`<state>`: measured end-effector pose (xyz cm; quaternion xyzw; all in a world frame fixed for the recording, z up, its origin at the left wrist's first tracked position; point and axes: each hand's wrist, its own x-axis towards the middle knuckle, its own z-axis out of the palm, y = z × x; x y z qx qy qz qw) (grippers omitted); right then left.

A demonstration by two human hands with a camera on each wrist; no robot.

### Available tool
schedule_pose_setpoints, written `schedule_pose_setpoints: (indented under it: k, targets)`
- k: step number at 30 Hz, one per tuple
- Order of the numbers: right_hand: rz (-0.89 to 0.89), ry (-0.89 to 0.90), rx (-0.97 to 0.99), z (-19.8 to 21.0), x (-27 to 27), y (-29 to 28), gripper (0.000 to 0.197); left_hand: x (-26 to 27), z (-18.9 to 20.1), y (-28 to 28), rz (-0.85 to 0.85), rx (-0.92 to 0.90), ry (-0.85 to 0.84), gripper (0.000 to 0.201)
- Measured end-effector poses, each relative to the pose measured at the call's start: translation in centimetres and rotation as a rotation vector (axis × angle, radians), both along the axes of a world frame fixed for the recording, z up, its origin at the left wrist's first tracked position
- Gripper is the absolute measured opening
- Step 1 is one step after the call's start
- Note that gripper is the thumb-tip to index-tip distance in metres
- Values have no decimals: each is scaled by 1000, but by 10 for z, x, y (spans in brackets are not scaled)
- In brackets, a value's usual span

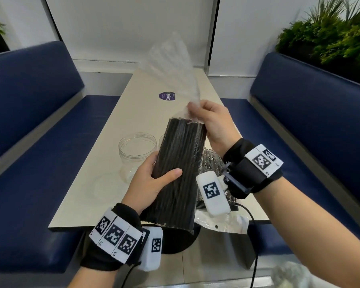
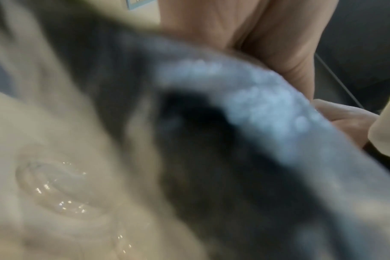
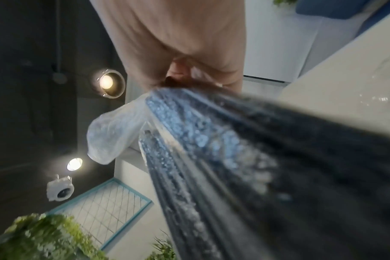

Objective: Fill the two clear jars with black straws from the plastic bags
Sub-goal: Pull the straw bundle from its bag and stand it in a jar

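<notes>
A clear plastic bag packed with black straws (image 1: 179, 163) is held tilted above the table. My left hand (image 1: 152, 179) grips the bundle around its middle, thumb across the front. My right hand (image 1: 208, 119) pinches the loose plastic at the bag's far end (image 1: 175, 69), just past the straw tips. In the right wrist view the straws (image 3: 256, 158) run close past the camera, with loose plastic (image 3: 114, 137) beside them. One clear jar (image 1: 136, 154) stands open on the table left of the bag. A second jar's rim (image 1: 161, 140) peeks out behind the bundle.
The pale table (image 1: 133, 113) carries a purple round sticker (image 1: 167, 96) farther back. A crumpled bag of straws (image 1: 213, 161) and a flat empty plastic bag (image 1: 222, 223) lie at the near right edge. Blue bench seats (image 1: 29, 121) flank the table. Plants (image 1: 330, 34) stand at the right.
</notes>
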<state>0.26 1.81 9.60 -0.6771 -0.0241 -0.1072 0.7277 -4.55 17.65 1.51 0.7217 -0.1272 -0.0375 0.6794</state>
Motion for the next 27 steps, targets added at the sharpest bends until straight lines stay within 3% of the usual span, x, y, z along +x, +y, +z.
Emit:
schedule_pose_setpoints:
  k: [3, 6, 9, 14, 17, 19, 21, 24, 27]
  targets:
    - [-1, 62, 154, 6, 2, 0, 33, 0, 1, -1, 5, -5, -9, 32]
    - [110, -4, 34, 0, -1, 2, 18, 1, 0, 1, 30, -27, 1, 33]
    - [49, -63, -11, 0, -1, 2, 18, 0, -2, 3, 24, -14, 3, 34]
    - [43, -25, 337, 19, 4, -2, 24, 0, -4, 6, 14, 2, -19, 34]
    - [101, -29, -26, 8, 1, 2, 16, 1, -3, 9, 31, -20, -35, 33]
    - [101, -57, -154, 1, 1, 4, 21, 1, -4, 11, 32, -28, -36, 33]
    - [11, -94, -122, 4, 5, 0, 32, 2, -5, 14, 33, -28, -31, 33]
    - [-145, -68, 76, 10, 13, -11, 35, 2, -6, 16, 43, -26, -28, 33]
    - [-36, -27, 39, 8, 10, -13, 25, 1, -7, 16, 84, -42, -36, 31]
